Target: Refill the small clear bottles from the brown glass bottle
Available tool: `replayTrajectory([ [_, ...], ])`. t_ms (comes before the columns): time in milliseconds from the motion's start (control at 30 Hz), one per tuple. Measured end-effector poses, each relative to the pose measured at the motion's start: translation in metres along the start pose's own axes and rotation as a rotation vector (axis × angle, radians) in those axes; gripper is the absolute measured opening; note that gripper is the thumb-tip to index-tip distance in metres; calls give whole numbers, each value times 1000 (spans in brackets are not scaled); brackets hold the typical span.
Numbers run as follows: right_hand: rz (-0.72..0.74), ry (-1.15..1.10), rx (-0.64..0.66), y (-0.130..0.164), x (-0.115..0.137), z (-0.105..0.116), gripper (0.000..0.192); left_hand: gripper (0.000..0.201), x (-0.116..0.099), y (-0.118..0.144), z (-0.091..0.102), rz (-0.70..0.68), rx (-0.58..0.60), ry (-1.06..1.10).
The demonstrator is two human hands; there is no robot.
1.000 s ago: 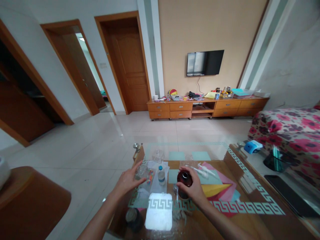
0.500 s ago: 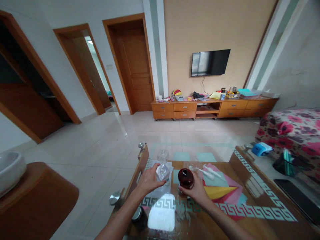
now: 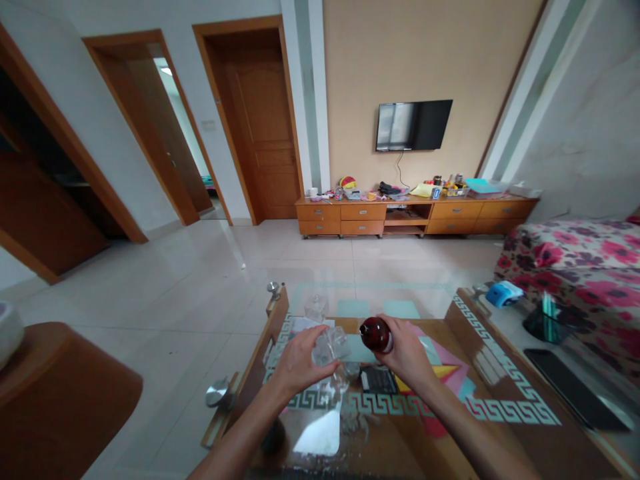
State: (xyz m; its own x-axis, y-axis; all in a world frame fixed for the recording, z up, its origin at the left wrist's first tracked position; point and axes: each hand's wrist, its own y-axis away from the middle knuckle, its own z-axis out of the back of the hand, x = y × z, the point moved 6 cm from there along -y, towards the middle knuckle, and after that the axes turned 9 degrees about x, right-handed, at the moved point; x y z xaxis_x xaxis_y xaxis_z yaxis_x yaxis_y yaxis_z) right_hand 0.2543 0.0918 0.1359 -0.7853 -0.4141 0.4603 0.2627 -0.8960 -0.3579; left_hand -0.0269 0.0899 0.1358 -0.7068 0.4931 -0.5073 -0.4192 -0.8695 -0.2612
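My left hand (image 3: 300, 363) holds a small clear plastic bottle (image 3: 331, 344) tipped toward the right, above the glass-topped coffee table (image 3: 495, 400). My right hand (image 3: 407, 357) grips a dark red-brown bottle (image 3: 376, 334), lifted off the table and tilted with its open mouth toward the clear bottle. The two bottles are close together, a small gap between them. Coloured paper sheets (image 3: 450, 373) lie under the glass beneath my right hand.
A clear container (image 3: 316, 307) stands at the table's far left. A blue object (image 3: 503, 293), a dark cup with green sticks (image 3: 544, 323) and a black phone (image 3: 575, 390) sit at the right. A flowered sofa (image 3: 585, 260) is right, a brown chair (image 3: 60, 393) left.
My left hand reached to the table, picked up the clear bottle and tipped it. My right hand lifted the dark bottle off the table and tilted it toward the clear one.
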Motion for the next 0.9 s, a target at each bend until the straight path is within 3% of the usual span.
replayTrajectory([
  [333,-16,215,71,4,12,4,77,75,-33,-8,0,-90,-10,-12],
  [900,88,365,53,-2,29,16,77,74,-30,-6,-1,-63,52,-65],
])
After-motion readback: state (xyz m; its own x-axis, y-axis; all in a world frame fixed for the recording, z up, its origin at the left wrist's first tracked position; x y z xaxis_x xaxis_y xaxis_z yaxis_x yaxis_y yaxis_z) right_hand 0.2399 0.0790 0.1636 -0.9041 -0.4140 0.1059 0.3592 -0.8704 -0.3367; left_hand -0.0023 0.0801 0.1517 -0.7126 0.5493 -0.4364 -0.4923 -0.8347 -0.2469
